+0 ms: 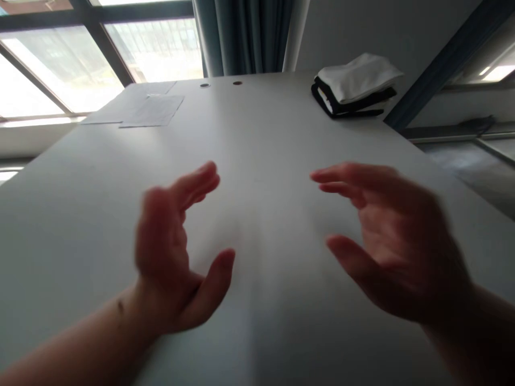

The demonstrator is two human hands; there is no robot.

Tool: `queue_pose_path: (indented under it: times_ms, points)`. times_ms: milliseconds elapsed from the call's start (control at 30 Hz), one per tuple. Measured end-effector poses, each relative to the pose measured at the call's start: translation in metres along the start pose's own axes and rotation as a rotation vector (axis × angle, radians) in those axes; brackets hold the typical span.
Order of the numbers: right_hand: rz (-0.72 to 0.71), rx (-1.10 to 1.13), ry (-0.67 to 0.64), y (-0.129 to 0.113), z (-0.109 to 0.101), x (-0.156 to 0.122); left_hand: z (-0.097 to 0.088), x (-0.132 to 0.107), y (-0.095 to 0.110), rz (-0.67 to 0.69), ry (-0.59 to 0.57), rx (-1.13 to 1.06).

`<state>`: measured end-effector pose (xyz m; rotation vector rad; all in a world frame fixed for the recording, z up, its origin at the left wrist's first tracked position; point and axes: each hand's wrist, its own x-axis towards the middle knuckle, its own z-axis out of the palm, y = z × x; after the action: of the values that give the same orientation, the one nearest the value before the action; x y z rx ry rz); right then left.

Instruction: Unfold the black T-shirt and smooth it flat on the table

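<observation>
My left hand [177,252] hovers over the white table [257,139], palm turned inward, fingers stretched out and thumb apart; it holds nothing and is slightly smeared by motion. My right hand [394,241] faces it from the right, also open, fingers extended toward the middle and thumb spread below. Bare tabletop lies between the two palms. Neither hand touches any object.
A folded stack of white and black cloth [356,86] lies at the table's far right corner. Sheets of paper [148,110] lie flat at the far left. Two small round holes [237,83] mark the far edge. Windows and a curtain [249,35] stand behind.
</observation>
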<state>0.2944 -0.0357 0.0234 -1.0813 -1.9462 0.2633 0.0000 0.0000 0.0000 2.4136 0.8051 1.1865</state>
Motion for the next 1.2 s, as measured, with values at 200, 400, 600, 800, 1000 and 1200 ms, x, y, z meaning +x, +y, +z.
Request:
queue_pose_path:
  times_ms: [200,400,600,800,1000,1200]
  points:
    - [0.092,-0.072,-0.559,0.032,0.025,0.005,0.018,0.023,-0.042,-0.181,-0.187,-0.082]
    - [0.152,-0.027,-0.759,0.044,0.026,0.002,0.017,0.024,-0.065,-0.377,-0.400,-0.093]
    - [0.167,0.042,-0.756,0.051,0.022,0.016,0.010,0.029,-0.066,-0.361,-0.439,-0.090]
    - [0.160,0.085,-0.635,0.063,0.024,0.022,0.010,0.030,-0.070,-0.371,-0.421,-0.075]
    - [0.146,0.019,-0.646,0.060,0.021,0.019,0.013,0.031,-0.066,-0.323,-0.437,-0.060]
    - [0.200,-0.022,-0.674,0.055,0.023,0.014,0.016,0.028,-0.063,-0.294,-0.439,-0.028]
